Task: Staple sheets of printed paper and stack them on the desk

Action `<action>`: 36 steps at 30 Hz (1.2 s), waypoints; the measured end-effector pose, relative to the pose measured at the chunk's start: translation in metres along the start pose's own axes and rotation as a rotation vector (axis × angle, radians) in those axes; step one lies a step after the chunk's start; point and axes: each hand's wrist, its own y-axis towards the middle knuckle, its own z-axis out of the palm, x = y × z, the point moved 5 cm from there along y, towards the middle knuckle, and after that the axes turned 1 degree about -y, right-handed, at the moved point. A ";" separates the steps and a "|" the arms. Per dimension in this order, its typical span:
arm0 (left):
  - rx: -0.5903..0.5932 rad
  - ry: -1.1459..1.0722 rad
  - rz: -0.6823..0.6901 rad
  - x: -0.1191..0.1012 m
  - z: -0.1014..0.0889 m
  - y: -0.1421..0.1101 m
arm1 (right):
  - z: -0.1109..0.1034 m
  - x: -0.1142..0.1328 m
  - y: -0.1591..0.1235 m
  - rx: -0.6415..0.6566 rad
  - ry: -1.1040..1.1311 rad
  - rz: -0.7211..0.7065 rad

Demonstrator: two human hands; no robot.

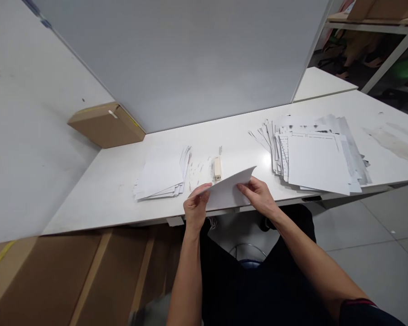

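Note:
Between my two hands, white paper (227,190) is held tilted over the desk's front edge; whether it is one sheet or a few I cannot tell. My left hand (197,206) grips its left side, fingers closed on it. On the right side, my right hand (258,194) pinches it, thumb on the near face. Just behind the paper a cream stapler (217,168) lies on the desk. To the left sits a small stack of white paper (163,174). A larger, untidy pile of printed sheets (318,158) spreads out on the right.
The white desk (98,194) meets a grey partition (190,63) at the back. A cardboard box (105,124) stands in the left rear corner. Large cardboard boxes (54,276) are on the floor at lower left. Another white table (326,83) adjoins at right.

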 end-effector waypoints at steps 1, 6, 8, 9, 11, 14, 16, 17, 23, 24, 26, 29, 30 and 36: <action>-0.003 0.008 0.000 -0.002 0.000 -0.001 | 0.000 0.002 -0.001 0.009 -0.014 0.003; 0.036 0.069 -0.045 -0.018 0.000 -0.011 | -0.008 0.019 -0.010 0.015 -0.243 0.046; 0.130 0.089 -0.116 -0.021 0.002 -0.016 | -0.016 0.019 -0.018 -0.020 -0.312 0.112; 0.170 0.109 -0.147 -0.021 0.003 -0.017 | -0.019 0.017 -0.023 -0.023 -0.312 0.166; 0.176 0.165 -0.157 -0.020 0.003 -0.014 | -0.024 0.007 -0.034 0.018 -0.233 0.314; 0.069 0.259 -0.086 -0.010 0.002 0.000 | -0.025 -0.007 -0.053 0.089 -0.023 0.553; 0.022 0.366 -0.024 0.000 0.004 0.009 | -0.025 -0.012 -0.061 0.076 0.065 0.655; 0.014 0.436 0.013 0.005 0.006 0.013 | -0.025 -0.013 -0.062 0.063 0.085 0.684; 0.106 0.674 0.207 0.010 0.015 0.015 | -0.024 -0.019 -0.057 0.032 0.106 0.716; 0.124 0.693 0.227 0.008 0.016 0.014 | -0.024 -0.020 -0.056 0.029 0.104 0.716; 0.167 0.735 0.255 0.004 0.018 0.013 | -0.025 -0.023 -0.054 0.020 0.103 0.718; 0.242 0.834 0.255 0.002 0.023 0.013 | -0.024 -0.026 -0.054 0.007 0.120 0.709; 0.267 0.879 0.244 0.002 0.025 0.014 | -0.024 -0.027 -0.054 0.004 0.128 0.706; 0.321 1.089 0.231 0.003 0.031 0.018 | -0.024 -0.027 -0.053 0.001 0.131 0.678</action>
